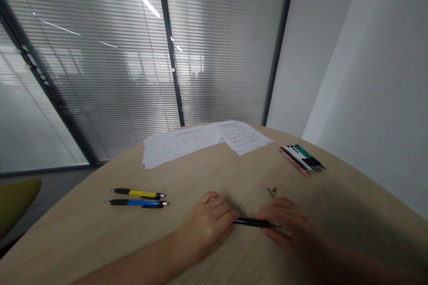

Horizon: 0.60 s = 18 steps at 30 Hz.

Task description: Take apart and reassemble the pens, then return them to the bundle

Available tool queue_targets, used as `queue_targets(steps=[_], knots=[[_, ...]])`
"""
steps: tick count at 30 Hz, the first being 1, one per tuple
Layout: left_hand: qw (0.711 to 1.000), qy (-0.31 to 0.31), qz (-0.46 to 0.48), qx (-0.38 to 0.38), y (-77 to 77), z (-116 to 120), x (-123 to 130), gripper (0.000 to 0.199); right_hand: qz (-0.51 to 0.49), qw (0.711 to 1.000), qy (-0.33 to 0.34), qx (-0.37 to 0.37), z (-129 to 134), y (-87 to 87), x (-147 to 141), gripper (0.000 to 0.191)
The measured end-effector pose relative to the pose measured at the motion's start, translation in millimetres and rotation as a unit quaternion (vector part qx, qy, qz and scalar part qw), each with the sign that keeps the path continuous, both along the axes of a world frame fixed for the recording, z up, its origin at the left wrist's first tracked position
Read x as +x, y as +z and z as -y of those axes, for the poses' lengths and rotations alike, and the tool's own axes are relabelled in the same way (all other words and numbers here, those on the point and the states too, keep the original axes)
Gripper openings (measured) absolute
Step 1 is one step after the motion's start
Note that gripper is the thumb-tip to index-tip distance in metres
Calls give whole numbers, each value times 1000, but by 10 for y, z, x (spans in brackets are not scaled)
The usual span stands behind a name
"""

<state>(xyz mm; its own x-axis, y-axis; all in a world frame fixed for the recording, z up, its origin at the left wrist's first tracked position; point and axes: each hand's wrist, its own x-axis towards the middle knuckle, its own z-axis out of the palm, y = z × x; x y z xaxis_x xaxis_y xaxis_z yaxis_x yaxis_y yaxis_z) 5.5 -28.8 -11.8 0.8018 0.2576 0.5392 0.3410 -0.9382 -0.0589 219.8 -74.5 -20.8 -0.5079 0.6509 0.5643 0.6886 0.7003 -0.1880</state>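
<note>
A black pen (254,222) lies crosswise between my two hands, low over the pale wood-grain table (83,231). My left hand (207,227) has its curled fingers closed on the pen's left end. My right hand (287,227), slightly blurred, wraps the pen's tip end between thumb and fingers. Just beyond my right hand, several tiny metal pen parts (272,192) lie apart from it on the table. To the left of my left hand are a yellow-and-black pen (138,193) and a blue-and-black pen (137,203), side by side.
Printed paper sheets (203,140) lie at the table's far edge. A bundle of black, white and green pens (302,159) lies far right on a pink strip. An olive chair (16,202) stands at left. Glass walls with blinds stand behind the curved table edge.
</note>
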Motion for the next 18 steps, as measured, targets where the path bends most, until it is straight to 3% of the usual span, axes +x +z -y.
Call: queue_targets(steps=[3,7,10,14,18], knots=[[1000,22,5,-18,-7,-14,-11,16,1,999,-22,29,-51,13,85,16],[997,66,20,-37,-22,-100,-71,17,9,992,-101,74,-247,25,292,19],[995,85,18,-41,-23,-175,-114,17,81,984,-129,93,-389,-6,417,20],[994,101,9,-42,-22,-235,-132,16,168,971,-149,83,-449,-66,464,21],[995,97,4,-35,-26,-237,-115,14,183,966,-168,66,-447,-102,459,19]])
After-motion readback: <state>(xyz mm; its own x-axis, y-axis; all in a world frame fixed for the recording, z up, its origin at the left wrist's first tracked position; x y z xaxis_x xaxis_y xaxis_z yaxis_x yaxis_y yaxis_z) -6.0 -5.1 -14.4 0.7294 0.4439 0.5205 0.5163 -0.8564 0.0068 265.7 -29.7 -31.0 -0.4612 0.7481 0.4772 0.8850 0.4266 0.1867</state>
